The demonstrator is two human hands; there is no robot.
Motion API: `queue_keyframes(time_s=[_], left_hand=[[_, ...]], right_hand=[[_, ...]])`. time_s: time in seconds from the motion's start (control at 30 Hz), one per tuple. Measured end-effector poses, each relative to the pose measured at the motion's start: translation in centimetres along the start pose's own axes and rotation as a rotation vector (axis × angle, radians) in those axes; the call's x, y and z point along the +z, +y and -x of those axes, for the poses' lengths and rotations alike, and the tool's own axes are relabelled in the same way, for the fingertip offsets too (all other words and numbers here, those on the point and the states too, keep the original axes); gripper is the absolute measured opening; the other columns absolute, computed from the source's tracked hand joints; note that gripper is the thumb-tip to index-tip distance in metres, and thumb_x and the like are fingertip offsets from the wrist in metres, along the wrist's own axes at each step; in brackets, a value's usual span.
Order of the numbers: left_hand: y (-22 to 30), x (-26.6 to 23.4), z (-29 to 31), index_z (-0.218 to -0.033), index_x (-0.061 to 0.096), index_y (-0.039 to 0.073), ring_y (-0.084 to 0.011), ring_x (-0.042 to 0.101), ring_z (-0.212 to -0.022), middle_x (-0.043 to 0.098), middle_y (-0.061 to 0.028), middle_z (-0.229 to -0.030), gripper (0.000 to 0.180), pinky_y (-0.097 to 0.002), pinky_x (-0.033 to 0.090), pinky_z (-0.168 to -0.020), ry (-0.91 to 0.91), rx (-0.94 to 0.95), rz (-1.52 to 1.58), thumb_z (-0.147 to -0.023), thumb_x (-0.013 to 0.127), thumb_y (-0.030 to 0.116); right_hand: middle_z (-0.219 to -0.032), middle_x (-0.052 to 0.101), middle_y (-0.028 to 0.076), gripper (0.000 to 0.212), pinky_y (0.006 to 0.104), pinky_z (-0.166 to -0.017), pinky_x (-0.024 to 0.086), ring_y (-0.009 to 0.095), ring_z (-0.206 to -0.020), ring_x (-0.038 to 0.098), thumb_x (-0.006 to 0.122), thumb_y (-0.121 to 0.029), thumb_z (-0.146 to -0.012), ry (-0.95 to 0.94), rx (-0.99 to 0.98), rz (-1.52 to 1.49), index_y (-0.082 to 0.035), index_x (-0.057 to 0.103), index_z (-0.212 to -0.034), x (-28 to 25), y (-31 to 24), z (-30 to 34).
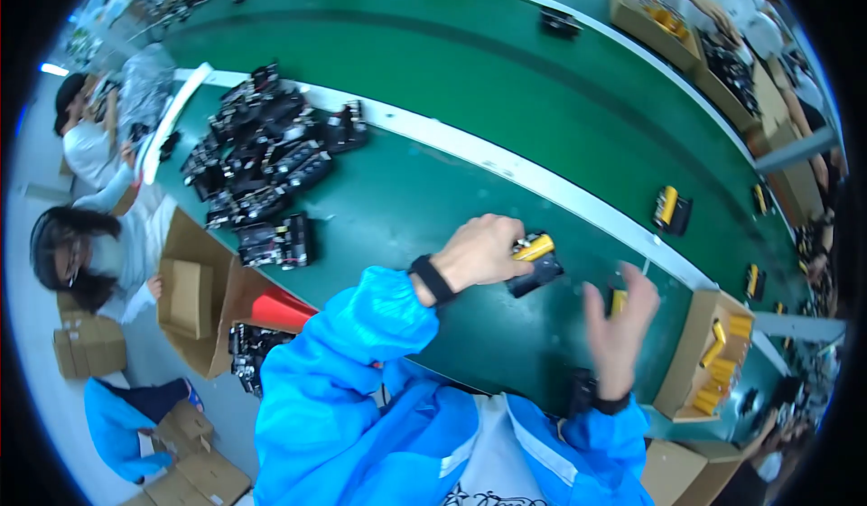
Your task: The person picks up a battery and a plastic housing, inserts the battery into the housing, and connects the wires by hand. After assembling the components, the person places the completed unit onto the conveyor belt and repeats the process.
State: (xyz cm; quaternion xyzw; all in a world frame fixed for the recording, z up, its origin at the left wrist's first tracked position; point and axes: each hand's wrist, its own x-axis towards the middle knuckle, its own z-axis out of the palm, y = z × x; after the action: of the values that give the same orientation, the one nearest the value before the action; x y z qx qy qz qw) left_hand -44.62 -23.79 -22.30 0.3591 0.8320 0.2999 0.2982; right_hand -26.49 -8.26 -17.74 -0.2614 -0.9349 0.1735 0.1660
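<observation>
My left hand (483, 251) is closed on a small black device (540, 277) with a yellow cylinder (534, 248) on its upper side, low over the green work surface. The fingers reach the device's left end and partly cover it. To the right, my right hand (623, 330) is blurred by motion, its thumb and fingers apart. Between them shows a yellow patch (619, 302); it looks apart from the fingers, and I cannot make out what it belongs to. A dark object (581, 389) lies beside my right wrist, partly hidden.
A heap of black devices (257, 149) lies at the left. An open carton (664, 389) of yellow cylinders stands at the right. Beyond a pale rail (452, 140), a green belt (470, 73) carries a black device with a yellow cylinder (670, 210). Co-workers sit to the left.
</observation>
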Motion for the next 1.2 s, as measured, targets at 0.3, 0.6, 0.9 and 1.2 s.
queue_keyframes(time_s=[0.3, 0.6, 0.9, 1.2], left_hand=[[-3.1, -3.0, -12.7, -0.090, 0.071, -0.001, -0.0400, 0.068, -0.079, 0.069, -0.0197, -0.081, 0.044, -0.0408, 0.056, -0.074, 0.416, -0.146, -0.115, -0.080, 0.076, 0.041], [-10.3, -12.8, -5.0, -0.102, 0.061, -0.001, -0.0263, 0.068, -0.080, 0.067, -0.0131, -0.085, 0.026, -0.0390, 0.050, -0.064, 0.787, -0.557, -1.154, -0.087, 0.056, 0.020], [-12.6, -11.8, -3.6, -0.119, 0.040, -0.010, -0.0496, 0.066, -0.081, 0.059, -0.0339, -0.102, 0.053, -0.0535, 0.057, -0.075, 0.644, -0.451, -0.621, -0.078, 0.065, 0.014], [3.4, 1.8, 0.6, -0.125, 0.047, 0.002, -0.0501, 0.061, -0.087, 0.046, -0.0299, -0.115, 0.054, -0.0526, 0.055, -0.076, 0.407, -0.269, -0.245, -0.080, 0.073, 0.016]], right_hand=[[-0.096, 0.056, 0.013, 0.039, 0.0329, -0.072, 0.047, 0.023, -0.082, 0.056, 0.070, -0.019, -0.090, -0.382, 0.256, -0.159, 0.001, 0.052, -0.118, 2.5, 9.6, 2.2], [-0.101, 0.056, 0.006, 0.023, 0.0278, -0.057, 0.042, 0.014, -0.067, 0.050, 0.053, -0.015, -0.097, -0.289, 0.619, -1.331, -0.005, 0.054, -0.117, 0.1, 8.9, 1.8], [-0.101, 0.056, 0.008, 0.019, 0.0277, -0.061, 0.044, 0.015, -0.065, 0.050, 0.044, -0.017, -0.103, -0.386, 0.655, -1.581, -0.001, 0.055, -0.101, 0.9, 3.5, 0.4], [-0.077, 0.053, 0.005, 0.031, 0.0262, -0.062, 0.042, 0.011, -0.065, 0.048, 0.041, -0.021, -0.107, -0.459, 0.327, -1.381, 0.000, 0.058, -0.092, 3.2, 3.5, 1.4]])
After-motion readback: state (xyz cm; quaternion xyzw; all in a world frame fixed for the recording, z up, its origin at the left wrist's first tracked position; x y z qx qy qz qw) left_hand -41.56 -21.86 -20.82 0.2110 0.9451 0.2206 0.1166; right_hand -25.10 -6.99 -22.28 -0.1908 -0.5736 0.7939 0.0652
